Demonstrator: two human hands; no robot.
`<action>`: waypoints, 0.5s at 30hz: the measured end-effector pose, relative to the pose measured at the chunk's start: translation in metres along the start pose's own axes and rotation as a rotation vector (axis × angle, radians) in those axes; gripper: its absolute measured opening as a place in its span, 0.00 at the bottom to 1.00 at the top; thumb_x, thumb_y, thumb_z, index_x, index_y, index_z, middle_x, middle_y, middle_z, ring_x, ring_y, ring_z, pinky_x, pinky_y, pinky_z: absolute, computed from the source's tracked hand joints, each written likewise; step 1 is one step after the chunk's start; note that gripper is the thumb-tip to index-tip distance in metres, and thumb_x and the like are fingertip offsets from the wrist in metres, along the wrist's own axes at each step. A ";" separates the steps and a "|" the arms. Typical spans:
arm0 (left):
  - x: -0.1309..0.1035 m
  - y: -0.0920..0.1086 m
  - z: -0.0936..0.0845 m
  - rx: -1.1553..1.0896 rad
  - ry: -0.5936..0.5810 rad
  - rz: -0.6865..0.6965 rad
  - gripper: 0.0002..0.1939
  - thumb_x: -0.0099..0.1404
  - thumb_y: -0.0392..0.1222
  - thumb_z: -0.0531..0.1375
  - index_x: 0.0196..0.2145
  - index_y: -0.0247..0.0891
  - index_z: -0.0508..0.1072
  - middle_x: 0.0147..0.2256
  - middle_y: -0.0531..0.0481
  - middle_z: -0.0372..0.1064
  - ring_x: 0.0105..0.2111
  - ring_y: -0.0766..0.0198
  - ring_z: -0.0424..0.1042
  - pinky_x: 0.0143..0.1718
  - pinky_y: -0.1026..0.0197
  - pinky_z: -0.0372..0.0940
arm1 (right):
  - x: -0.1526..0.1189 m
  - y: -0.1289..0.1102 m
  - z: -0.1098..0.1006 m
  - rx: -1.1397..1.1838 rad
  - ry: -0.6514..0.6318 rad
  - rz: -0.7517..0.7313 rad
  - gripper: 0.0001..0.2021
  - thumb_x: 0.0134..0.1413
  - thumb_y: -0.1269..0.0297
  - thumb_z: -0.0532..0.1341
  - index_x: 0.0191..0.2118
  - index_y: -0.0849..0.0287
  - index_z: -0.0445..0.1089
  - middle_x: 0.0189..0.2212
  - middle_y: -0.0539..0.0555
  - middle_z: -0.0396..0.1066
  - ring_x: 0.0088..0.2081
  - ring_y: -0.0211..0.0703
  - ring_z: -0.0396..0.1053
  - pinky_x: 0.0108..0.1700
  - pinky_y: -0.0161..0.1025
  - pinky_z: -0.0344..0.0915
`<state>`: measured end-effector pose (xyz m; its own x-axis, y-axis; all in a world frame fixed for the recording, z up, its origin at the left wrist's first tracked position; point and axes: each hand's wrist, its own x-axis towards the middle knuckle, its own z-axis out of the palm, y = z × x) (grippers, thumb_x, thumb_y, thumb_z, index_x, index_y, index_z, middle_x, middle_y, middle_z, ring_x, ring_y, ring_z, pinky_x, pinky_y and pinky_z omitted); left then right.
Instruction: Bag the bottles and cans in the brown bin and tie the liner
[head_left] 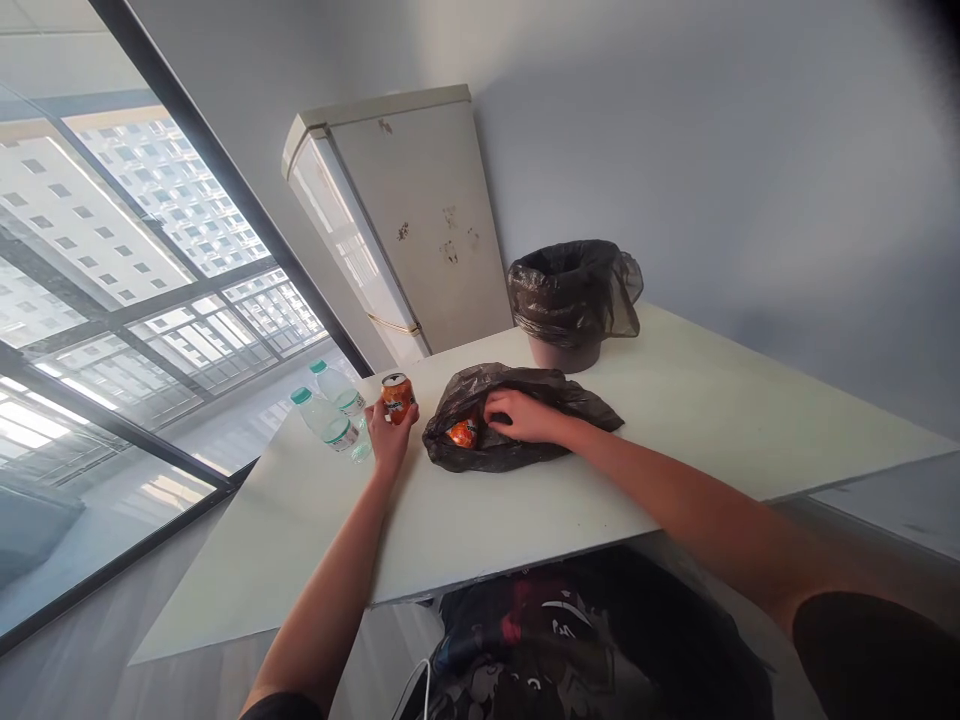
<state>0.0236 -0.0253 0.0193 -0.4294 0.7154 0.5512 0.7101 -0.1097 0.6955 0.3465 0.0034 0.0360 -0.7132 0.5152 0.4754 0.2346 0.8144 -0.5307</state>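
Note:
My left hand (390, 436) is wrapped round an orange drink can (397, 396) that stands upright at the table's far left part. To the right of it lies a black plastic bag (510, 458), its mouth spread toward the left. Inside the mouth another orange can (463, 433) shows in part. My right hand (517, 415) is at the bag's opening, fingers curled in beside that can; whether they pinch the bag's edge is hard to make out. Two clear plastic bottles with green caps, a nearer bottle (324, 420) and a farther bottle (339, 388), stand left of my left hand.
A bin (566, 352) lined with a black bag stands on the white table (720, 400) behind the plastic bag. Beyond the table is a white fridge (420, 220). A glass partition (150, 250) runs along the left. The table's front edge is close to my body.

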 end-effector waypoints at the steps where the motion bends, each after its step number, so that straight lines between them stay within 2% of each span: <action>1: 0.002 -0.006 0.001 0.017 -0.020 -0.045 0.30 0.58 0.55 0.72 0.55 0.41 0.73 0.47 0.44 0.66 0.47 0.53 0.74 0.53 0.46 0.71 | 0.000 0.001 0.001 -0.003 -0.014 -0.003 0.05 0.61 0.75 0.63 0.35 0.61 0.76 0.40 0.57 0.76 0.42 0.48 0.74 0.46 0.43 0.68; 4: 0.005 -0.019 0.007 -0.029 -0.080 -0.127 0.33 0.58 0.52 0.73 0.56 0.40 0.68 0.47 0.43 0.71 0.46 0.53 0.76 0.52 0.46 0.72 | -0.001 0.001 0.001 -0.013 -0.048 -0.003 0.05 0.60 0.76 0.63 0.36 0.61 0.77 0.40 0.57 0.76 0.42 0.48 0.74 0.46 0.42 0.68; 7: 0.005 -0.023 0.012 -0.099 -0.124 -0.125 0.35 0.56 0.50 0.74 0.55 0.42 0.63 0.48 0.43 0.74 0.45 0.54 0.78 0.49 0.47 0.73 | -0.002 0.000 0.000 -0.031 -0.070 0.009 0.06 0.59 0.76 0.64 0.37 0.62 0.78 0.41 0.58 0.77 0.43 0.48 0.74 0.46 0.41 0.67; 12: 0.004 -0.022 0.015 -0.044 -0.107 -0.128 0.34 0.55 0.53 0.75 0.51 0.42 0.62 0.50 0.41 0.72 0.50 0.50 0.77 0.52 0.46 0.71 | -0.002 0.000 -0.001 -0.030 -0.093 0.008 0.06 0.58 0.76 0.65 0.36 0.61 0.79 0.41 0.58 0.77 0.42 0.48 0.74 0.45 0.41 0.67; 15: 0.002 -0.021 0.013 0.003 -0.071 -0.149 0.38 0.52 0.56 0.76 0.51 0.41 0.61 0.50 0.42 0.69 0.48 0.52 0.76 0.48 0.48 0.72 | -0.003 -0.001 -0.001 -0.018 -0.092 -0.008 0.06 0.58 0.76 0.65 0.36 0.61 0.79 0.41 0.58 0.77 0.42 0.48 0.74 0.45 0.41 0.67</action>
<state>0.0146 -0.0125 -0.0001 -0.4895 0.7708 0.4078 0.6431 0.0032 0.7658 0.3489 0.0017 0.0360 -0.7726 0.4823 0.4129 0.2397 0.8238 -0.5137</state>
